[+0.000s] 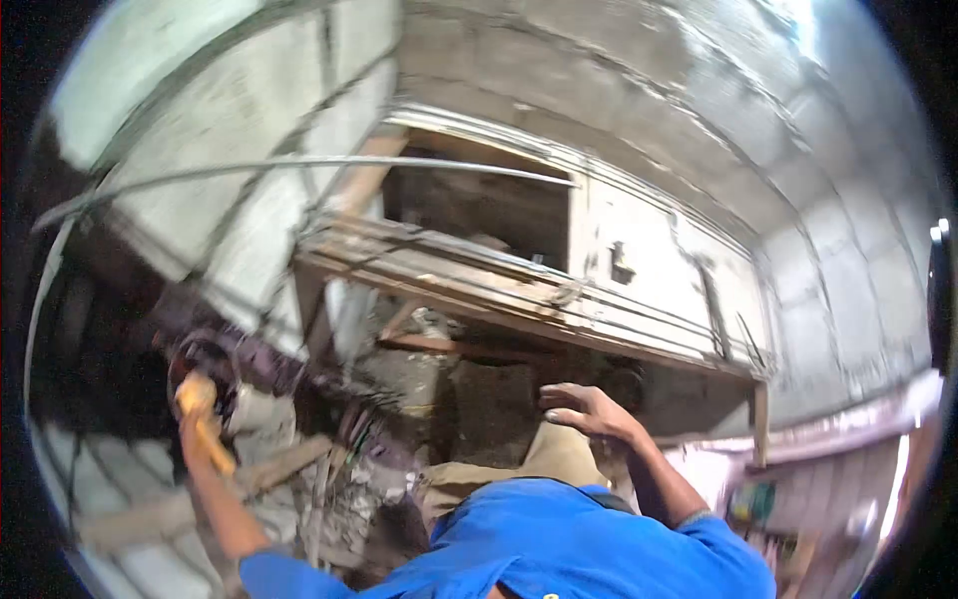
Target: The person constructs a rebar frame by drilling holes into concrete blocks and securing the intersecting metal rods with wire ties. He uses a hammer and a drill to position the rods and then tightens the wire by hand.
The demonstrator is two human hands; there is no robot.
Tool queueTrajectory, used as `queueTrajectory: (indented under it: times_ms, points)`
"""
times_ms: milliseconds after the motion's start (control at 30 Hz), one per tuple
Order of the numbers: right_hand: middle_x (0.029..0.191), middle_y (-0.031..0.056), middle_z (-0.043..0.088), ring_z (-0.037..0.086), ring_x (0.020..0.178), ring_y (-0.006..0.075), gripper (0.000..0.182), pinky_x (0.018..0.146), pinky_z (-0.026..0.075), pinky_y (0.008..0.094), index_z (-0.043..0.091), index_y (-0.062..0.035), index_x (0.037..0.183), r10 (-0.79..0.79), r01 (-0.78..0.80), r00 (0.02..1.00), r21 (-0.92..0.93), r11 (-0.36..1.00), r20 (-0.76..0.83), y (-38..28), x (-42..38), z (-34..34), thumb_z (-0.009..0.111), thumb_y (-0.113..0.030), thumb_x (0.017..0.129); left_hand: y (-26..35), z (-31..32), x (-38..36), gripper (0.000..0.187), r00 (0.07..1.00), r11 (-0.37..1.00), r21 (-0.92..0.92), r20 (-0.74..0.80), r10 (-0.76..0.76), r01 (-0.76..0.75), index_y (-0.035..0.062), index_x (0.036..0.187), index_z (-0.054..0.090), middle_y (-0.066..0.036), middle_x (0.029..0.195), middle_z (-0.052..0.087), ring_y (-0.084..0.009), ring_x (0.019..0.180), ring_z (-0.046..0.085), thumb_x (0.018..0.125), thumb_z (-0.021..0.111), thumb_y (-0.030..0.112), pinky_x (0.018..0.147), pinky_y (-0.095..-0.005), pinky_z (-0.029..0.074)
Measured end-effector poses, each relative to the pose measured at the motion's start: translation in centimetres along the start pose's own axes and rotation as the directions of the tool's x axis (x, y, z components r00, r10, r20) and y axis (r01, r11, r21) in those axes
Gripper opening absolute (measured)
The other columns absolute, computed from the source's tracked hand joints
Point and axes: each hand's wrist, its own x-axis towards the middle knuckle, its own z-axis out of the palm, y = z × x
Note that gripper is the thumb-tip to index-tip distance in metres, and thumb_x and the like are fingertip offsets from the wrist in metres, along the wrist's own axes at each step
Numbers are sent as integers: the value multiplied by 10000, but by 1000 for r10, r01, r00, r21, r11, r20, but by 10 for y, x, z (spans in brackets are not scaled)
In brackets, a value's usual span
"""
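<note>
At the left, my left hand (pixel 197 424) is wrapped round a yellow tool (pixel 215 446), whose far end is blurred against a dark round object (pixel 205 359). A pale bucket-like thing (pixel 261 414) stands just right of that hand. My right hand (pixel 589 409) hangs over my knee, below the bench's front edge, with its fingers somewhat spread and nothing seen in them.
Ahead is a wooden bench (pixel 449 285) with long rods lying along it and a pale board (pixel 649 250) behind. A long thin rod (pixel 299 160) crosses the upper left. Rubble (pixel 369 489) and a wooden plank (pixel 284 464) lie at the lower left. Block walls surround the space.
</note>
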Motion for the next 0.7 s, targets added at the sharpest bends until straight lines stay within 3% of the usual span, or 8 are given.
queueTrajectory:
  times_ms: [133,167,300,500,567,600,667,700]
  points:
    - [1240,207,666,646,1160,280,574,977,515,376,537,-7,1363,44,-56,989,-81,995,-140,-12,-17,-2,698,-347,930,-22,-11,67,399,995,964,263,-86,50,-26,14,1155,642,-124,931,685,-245,804,674,878,673,298,736,-356,557]
    - [1226,201,674,649,1156,271,575,971,518,374,537,-6,1360,53,-61,984,-47,997,-169,-12,-21,-2,704,-346,927,-31,-20,81,399,988,930,363,-119,98,-49,13,1157,642,-130,934,686,-251,810,675,877,671,296,738,-362,556]
    - [1121,182,715,710,1015,265,515,869,562,364,567,-11,1319,-70,-7,952,-251,968,-297,9,-26,-14,711,-308,923,-53,-49,87,401,920,710,702,-241,310,-55,12,1164,640,-154,947,690,-279,835,680,876,664,289,746,-387,555]
    - [1062,189,727,711,976,226,440,831,559,347,617,14,1253,-43,-67,902,-236,969,-431,7,-11,-37,707,-272,930,-65,-68,83,406,876,496,867,-264,403,33,5,1178,640,-187,990,697,-320,895,684,875,654,274,777,-423,548]
    - [1070,190,727,711,959,232,428,834,559,342,628,17,1246,-92,-65,825,-254,965,-557,8,0,-55,700,-269,936,-60,-59,75,412,900,349,934,-219,378,80,-11,1192,643,-198,1069,706,-338,984,677,877,649,254,843,-439,530]
    - [1075,188,728,711,949,234,424,835,560,339,633,19,1244,-107,-59,763,-234,970,-637,4,5,-63,697,-266,938,-63,-60,78,412,897,349,934,-216,386,75,-11,1192,643,-198,1069,706,-338,984,677,877,649,254,843,-439,530]
    - [1119,172,720,701,986,231,399,871,563,343,633,3,1263,-49,-129,711,-199,972,-701,-10,11,-81,673,-245,954,-74,-61,78,323,859,442,866,-27,511,-236,-30,1034,694,-218,932,727,-400,856,696,820,696,212,723,-484,545]
    - [1125,166,719,698,992,217,379,870,564,337,638,0,1255,-12,-121,708,-138,983,-706,-19,10,-89,664,-234,958,-70,-49,68,319,852,508,807,-12,524,-301,-23,1050,699,-216,910,729,-389,842,699,825,680,203,718,-480,549]
